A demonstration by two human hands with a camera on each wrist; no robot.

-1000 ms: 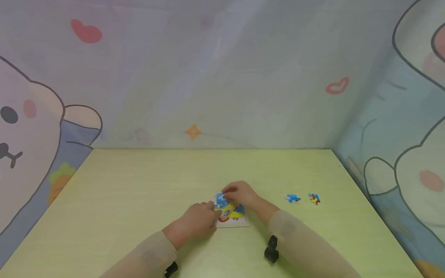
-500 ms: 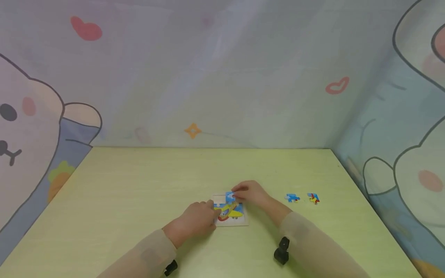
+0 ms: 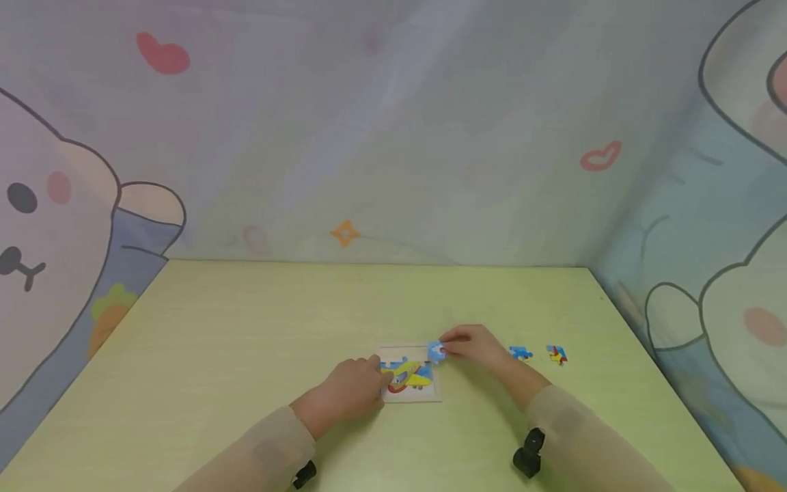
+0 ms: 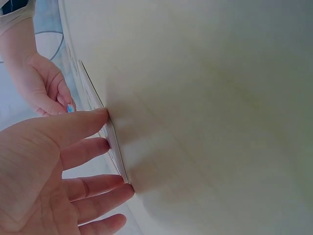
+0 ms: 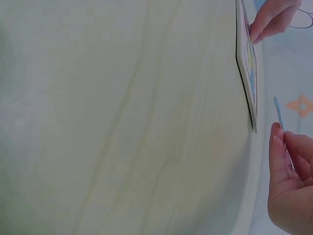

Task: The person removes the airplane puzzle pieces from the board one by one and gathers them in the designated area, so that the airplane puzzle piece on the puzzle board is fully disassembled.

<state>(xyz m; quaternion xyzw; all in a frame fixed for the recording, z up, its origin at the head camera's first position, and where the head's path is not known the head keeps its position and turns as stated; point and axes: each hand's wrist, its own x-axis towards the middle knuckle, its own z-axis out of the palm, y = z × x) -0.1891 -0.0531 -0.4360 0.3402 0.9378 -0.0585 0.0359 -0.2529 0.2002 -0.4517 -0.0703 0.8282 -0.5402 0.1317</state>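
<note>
My right hand pinches a light blue jigsaw piece between thumb and fingers. In the head view the piece overlaps the top right corner of a puzzle board; the right wrist view shows the piece on edge, raised off the table. A yellow airplane with a red nose fills the board's lower part, and bare tray shows along its top. My left hand rests at the board's left side, one finger over the picture. Seen from the left wrist, its extended fingertips touch the board's edge.
Two loose jigsaw pieces lie right of the board: a blue one, partly behind the right wrist, and a blue, red and yellow one. A cartoon-printed cloth stands behind the pale wooden table.
My right hand has lifted the blue piece from the board's top left and carried it right to the top right corner, uncovering bare tray. The left hand has stayed in place.
</note>
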